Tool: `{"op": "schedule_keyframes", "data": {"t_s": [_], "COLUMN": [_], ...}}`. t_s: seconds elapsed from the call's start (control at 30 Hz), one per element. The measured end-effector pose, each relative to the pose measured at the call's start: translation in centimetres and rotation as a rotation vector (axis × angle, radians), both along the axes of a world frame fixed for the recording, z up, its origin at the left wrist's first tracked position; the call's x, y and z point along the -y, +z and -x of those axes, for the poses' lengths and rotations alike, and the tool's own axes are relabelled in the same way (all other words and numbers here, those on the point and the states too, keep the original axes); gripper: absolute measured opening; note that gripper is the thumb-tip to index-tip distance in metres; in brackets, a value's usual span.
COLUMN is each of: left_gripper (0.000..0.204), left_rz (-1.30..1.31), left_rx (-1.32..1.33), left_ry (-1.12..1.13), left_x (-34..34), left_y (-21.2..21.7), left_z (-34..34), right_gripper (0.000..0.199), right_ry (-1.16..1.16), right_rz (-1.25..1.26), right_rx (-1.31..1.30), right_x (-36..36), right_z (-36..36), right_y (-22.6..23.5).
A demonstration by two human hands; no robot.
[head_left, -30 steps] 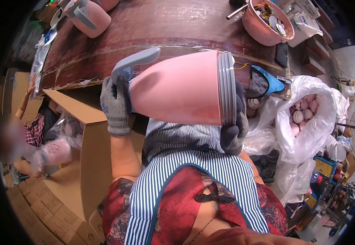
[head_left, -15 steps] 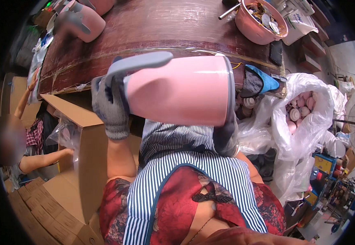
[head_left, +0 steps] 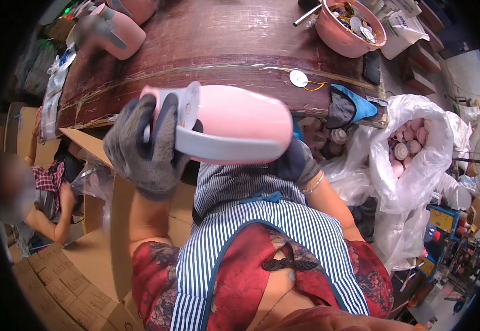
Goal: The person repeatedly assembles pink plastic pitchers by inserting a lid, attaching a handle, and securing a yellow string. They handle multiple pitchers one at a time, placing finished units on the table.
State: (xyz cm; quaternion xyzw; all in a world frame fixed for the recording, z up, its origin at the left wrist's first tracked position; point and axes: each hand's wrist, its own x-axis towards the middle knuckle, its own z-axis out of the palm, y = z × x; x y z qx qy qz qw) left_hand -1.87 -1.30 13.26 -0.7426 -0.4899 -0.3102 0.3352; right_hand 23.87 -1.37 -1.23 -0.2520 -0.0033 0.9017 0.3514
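A pink jug with a grey handle (head_left: 228,145) lies on its side in the air, before my apron and the table's near edge. My left hand (head_left: 147,144), in a grey and dark work glove, is closed around the jug's grey-trimmed top end at the left. Against the rounded base end of the pink jug (head_left: 245,113) is my gloved right hand (head_left: 298,164), gripping from below; its fingers are partly hidden behind the jug. The handle faces me along the near side.
On the dark red table (head_left: 207,38) are more pink jugs (head_left: 124,36), a pink basin (head_left: 346,34) of scraps, a white round tag (head_left: 298,79), a blue-grey pouch (head_left: 352,106) and a phone (head_left: 372,69). A lid-filled plastic bag (head_left: 389,190) stands right; an open carton (head_left: 94,248) and a co-worker (head_left: 52,204) are left.
Both hands have turned the jug, bringing its handle from the far side round to the near side. The round tag now shows fully. The co-worker's arms have moved.
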Motion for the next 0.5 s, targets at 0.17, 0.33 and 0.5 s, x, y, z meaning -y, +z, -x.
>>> {"op": "schedule_keyframes", "data": {"t_s": [0.17,0.33,0.5], "left_gripper": [0.044,0.051,0.073], "left_rz": [0.092,0.013,0.180], "left_rx": [-0.342,-0.462,-0.105], "left_ry": [0.127,0.170,0.264], "left_x": [-6.8,-16.9,-21.5], "left_y": [1.2,-3.5,-4.6], "left_z": [8.8,23.0,35.7], "right_gripper": [0.063,0.048,0.041], "right_ry": [-0.126,-0.162,-0.136], "right_rz": [-0.173,-0.302,-0.471], "right_rx": [0.413,0.493,0.485], "right_x": [0.9,0.1,-0.2], "right_z": [-1.8,-2.6,-2.6], "right_y": [-2.7,-2.0,-2.7]}}
